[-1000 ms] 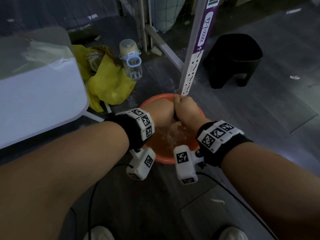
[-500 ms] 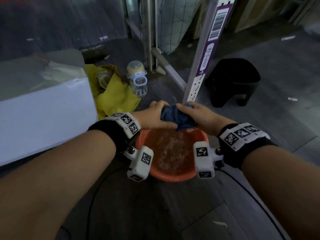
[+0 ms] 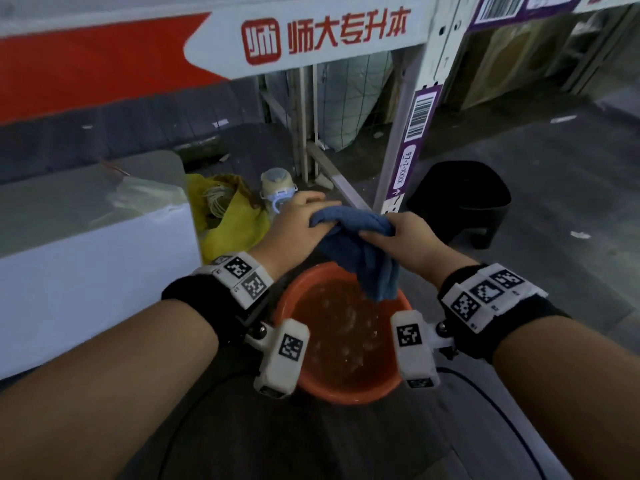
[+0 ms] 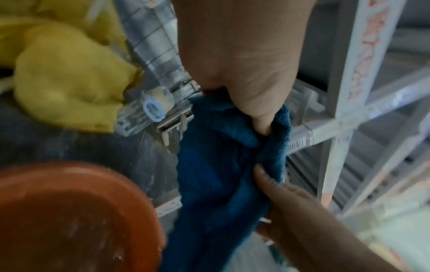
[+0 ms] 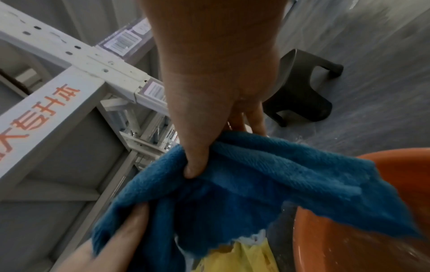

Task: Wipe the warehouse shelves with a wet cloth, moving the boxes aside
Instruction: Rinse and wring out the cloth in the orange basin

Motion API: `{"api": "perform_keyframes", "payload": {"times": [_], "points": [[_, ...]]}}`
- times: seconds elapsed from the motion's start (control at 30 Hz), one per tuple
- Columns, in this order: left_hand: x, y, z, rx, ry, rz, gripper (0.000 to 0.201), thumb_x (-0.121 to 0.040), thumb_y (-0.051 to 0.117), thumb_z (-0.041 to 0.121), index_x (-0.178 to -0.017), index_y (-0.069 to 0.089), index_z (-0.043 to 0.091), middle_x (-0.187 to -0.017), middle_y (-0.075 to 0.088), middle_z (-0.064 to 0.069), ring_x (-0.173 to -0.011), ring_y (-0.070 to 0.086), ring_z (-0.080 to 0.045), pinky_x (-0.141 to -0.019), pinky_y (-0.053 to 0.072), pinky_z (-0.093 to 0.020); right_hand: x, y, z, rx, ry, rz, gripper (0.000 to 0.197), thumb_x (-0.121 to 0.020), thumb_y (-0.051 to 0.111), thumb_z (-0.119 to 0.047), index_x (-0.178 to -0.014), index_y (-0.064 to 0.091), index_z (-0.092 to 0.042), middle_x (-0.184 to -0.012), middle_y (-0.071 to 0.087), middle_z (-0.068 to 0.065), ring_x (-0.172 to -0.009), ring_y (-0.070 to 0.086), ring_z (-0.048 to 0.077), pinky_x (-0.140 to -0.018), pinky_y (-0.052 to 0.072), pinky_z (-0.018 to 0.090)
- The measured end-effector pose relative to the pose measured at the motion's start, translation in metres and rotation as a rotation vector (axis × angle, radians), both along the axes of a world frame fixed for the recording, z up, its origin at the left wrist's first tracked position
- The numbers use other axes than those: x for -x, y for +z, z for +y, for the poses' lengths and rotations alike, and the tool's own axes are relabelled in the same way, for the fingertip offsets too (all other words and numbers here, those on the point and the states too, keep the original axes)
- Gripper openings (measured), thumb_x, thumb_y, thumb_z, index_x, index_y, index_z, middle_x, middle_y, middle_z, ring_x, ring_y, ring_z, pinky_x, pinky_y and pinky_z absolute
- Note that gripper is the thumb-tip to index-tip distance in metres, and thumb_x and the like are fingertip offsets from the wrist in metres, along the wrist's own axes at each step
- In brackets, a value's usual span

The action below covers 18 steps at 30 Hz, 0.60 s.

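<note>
Orange basin [image 3: 341,384]: nearest, on floor, water inside, so drips fall back in.
Cloth [image 3: 356,251]: blue, wet, held above basin's far rim.
L hand [image 3: 298,225] + R hand [image 3: 403,240]: both pinch cloth's top edge, prob. spreading it.
Shelf post [image 3: 407,133]: beyond, not yet wiped.

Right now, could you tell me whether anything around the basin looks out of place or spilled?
A clear bottle with a blue cap lies tipped over on the floor beside a crumpled yellow bag, left of the orange basin. No spill shows.
</note>
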<state>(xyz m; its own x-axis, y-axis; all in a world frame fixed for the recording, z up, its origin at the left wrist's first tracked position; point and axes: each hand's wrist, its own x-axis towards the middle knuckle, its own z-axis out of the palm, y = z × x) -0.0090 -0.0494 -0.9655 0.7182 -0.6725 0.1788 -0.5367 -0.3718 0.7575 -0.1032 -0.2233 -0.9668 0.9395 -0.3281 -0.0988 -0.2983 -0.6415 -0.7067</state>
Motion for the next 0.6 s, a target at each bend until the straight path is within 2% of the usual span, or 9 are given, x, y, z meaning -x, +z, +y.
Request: {"api": "perform_keyframes", "payload": {"times": [0.07,0.17,0.27,0.33,0.4,0.43,0.5,0.53,0.6], "points": [[0.0,0.016,0.001,-0.047,-0.085,-0.063,0.031,-0.088,0.054,0.015,-0.115,0.064,0.003,-0.118,0.058,-0.011,-0.109,0.054,-0.019,-0.094,0.04,-0.024,-0.001,0.007,-0.003,-0.032,-0.052,0.026,0.015,-0.089,0.064,-0.028,-0.082,0.062,-0.015,-0.071,0.058,-0.002,-0.071,0.053,0.009,-0.057,0.039,0.012],[0.001,0.048,0.0,-0.125,-0.033,-0.028,0.021,-0.089,0.055,0.008,-0.105,0.066,0.001,-0.101,0.065,-0.013,-0.096,0.06,-0.023,-0.082,0.044,-0.03,0.0,0.033,0.0,-0.205,-0.123,-0.029,0.019,-0.087,0.066,-0.017,-0.099,0.067,-0.002,-0.089,0.065,0.011,-0.086,0.06,0.018,-0.074,0.048,0.029],[0.005,0.087,0.001,-0.171,-0.03,0.016,0.013,-0.089,0.057,0.01,-0.097,0.061,0.0,-0.089,0.064,-0.018,-0.086,0.061,-0.028,-0.075,0.047,-0.042,0.001,0.076,0.008,-0.274,-0.22,-0.081,0.017,-0.086,0.064,-0.009,-0.102,0.066,-0.002,-0.09,0.064,0.011,-0.086,0.059,0.019,-0.074,0.049,0.03],[0.008,0.107,0.003,-0.255,-0.103,0.081,0.013,-0.087,0.062,0.015,-0.092,0.058,0.004,-0.083,0.062,-0.008,-0.082,0.06,-0.025,-0.07,0.046,-0.038,0.001,0.097,0.011,-0.26,-0.22,-0.02,0.018,-0.087,0.061,-0.009,-0.104,0.066,-0.005,-0.094,0.063,0.011,-0.092,0.06,0.021,-0.079,0.047,0.031],[0.017,0.12,0.005,-0.369,-0.182,0.205,0.022,-0.082,0.069,0.03,-0.088,0.058,0.012,-0.08,0.061,0.0,-0.081,0.062,-0.021,-0.065,0.045,-0.03,0.003,0.111,0.015,-0.057,-0.162,0.139,0.025,-0.087,0.058,-0.013,-0.11,0.066,-0.008,-0.105,0.061,0.016,-0.1,0.059,0.029,-0.084,0.045,0.031],[0.02,0.127,0.006,-0.409,-0.193,0.279,0.036,-0.077,0.07,0.045,-0.09,0.06,0.013,-0.084,0.063,0.0,-0.083,0.064,-0.02,-0.067,0.047,-0.028,0.004,0.12,0.018,0.016,-0.146,0.189,0.029,-0.086,0.057,-0.012,-0.113,0.066,-0.009,-0.11,0.061,0.019,-0.103,0.058,0.032,-0.085,0.044,0.031],[0.028,0.143,0.009,-0.423,-0.147,0.39,0.067,-0.071,0.061,0.07,-0.109,0.061,0.015,-0.105,0.064,-0.004,-0.099,0.062,-0.02,-0.083,0.051,-0.032,0.009,0.139,0.025,-0.077,-0.126,0.178,0.036,-0.084,0.053,-0.001,-0.119,0.063,-0.006,-0.114,0.063,0.019,-0.103,0.058,0.025,-0.078,0.039,0.022],[0.033,0.156,0.012,-0.408,-0.107,0.443,0.069,-0.075,0.057,0.068,-0.12,0.057,0.016,-0.117,0.059,-0.003,-0.109,0.058,-0.02,-0.093,0.048,-0.035,0.011,0.146,0.029,-0.129,-0.131,0.183,0.039,-0.084,0.052,0.002,-0.121,0.061,-0.006,-0.112,0.064,0.016,-0.102,0.059,0.022,-0.076,0.037,0.019],[0.044,0.172,0.019,-0.436,-0.023,0.481,0.056,-0.088,0.056,0.048,-0.131,0.049,0.013,-0.126,0.052,-0.005,-0.118,0.052,-0.018,-0.101,0.042,-0.032,0.017,0.153,0.037,-0.186,-0.181,0.218,0.039,-0.085,0.051,0.0,-0.122,0.055,-0.01,-0.107,0.063,0.016,-0.103,0.06,0.027,-0.075,0.039,0.023]]}}
